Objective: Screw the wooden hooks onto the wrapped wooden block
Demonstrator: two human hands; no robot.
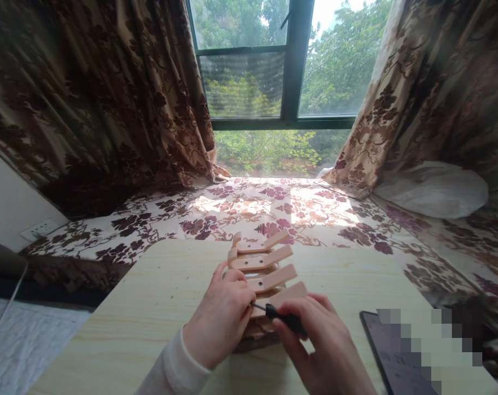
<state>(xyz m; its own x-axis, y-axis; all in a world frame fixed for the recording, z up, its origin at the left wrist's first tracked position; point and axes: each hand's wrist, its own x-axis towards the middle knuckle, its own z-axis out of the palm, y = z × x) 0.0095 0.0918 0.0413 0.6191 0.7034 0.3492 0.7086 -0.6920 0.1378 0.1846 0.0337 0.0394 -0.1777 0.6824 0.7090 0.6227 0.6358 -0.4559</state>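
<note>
A black-handled screwdriver (290,320) is in my right hand (321,337), held between thumb and fingers, its thin shaft pointing left. My left hand (224,315) has its fingers closed at the shaft's tip, against the left side of a wooden piece; whatever they pinch is hidden. Several pale pinkish wooden hooks (273,258) stand in a row running away from me, each bent up at the right. Dark screw heads or holes show on some of them. The nearest part of the row is partly covered by my hands.
The row rests on a light wooden table (162,296) with small crumbs at left. A dark-framed tablet or phone (391,351) lies at right. Beyond are a floral-covered ledge (249,214), patterned curtains, a window and a white plastic bag (434,189).
</note>
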